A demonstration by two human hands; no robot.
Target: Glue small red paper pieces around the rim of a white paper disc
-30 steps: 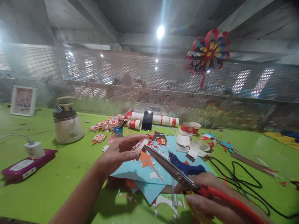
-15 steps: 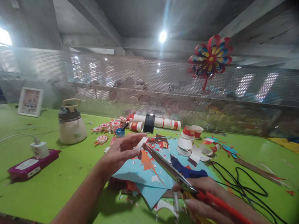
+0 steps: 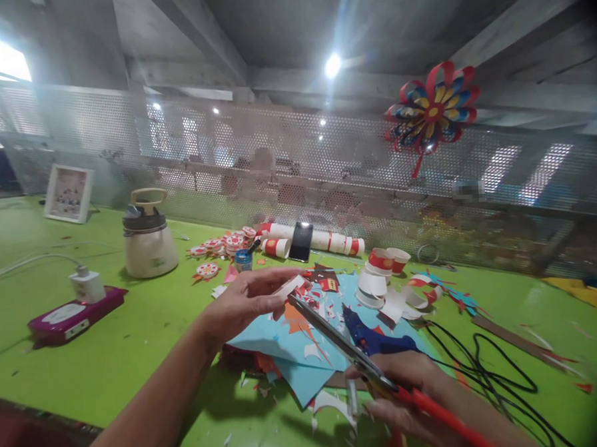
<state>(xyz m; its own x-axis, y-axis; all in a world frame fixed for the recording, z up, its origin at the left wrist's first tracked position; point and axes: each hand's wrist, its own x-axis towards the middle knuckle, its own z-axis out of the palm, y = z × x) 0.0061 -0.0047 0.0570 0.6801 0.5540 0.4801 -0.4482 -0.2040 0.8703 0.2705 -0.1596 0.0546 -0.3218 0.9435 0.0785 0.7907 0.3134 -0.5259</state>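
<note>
My left hand (image 3: 250,299) pinches a small white piece of paper (image 3: 290,287) between thumb and fingers. My right hand (image 3: 405,391) is wrapped round the red handle of a pair of scissors (image 3: 334,338). The tips of the long blades reach the paper at my left fingers; whether they bite into it I cannot make out. Beneath both hands lie light blue paper sheets (image 3: 301,380), strewn with red, orange and white scraps. A blue glue gun (image 3: 377,336) rests just behind my right hand.
White-and-red paper cups (image 3: 372,286) and a cut cup stand behind the glue gun. A black cord (image 3: 479,367) loops at right. A phone (image 3: 301,242) leans on a paper tube. Left are a bottle (image 3: 150,248) and a purple power strip (image 3: 78,318). Round paper pieces (image 3: 232,243) lie behind.
The view has turned slightly left, so the table things appear further right. The scissor blades look closer together now. Both hands keep their holds.
</note>
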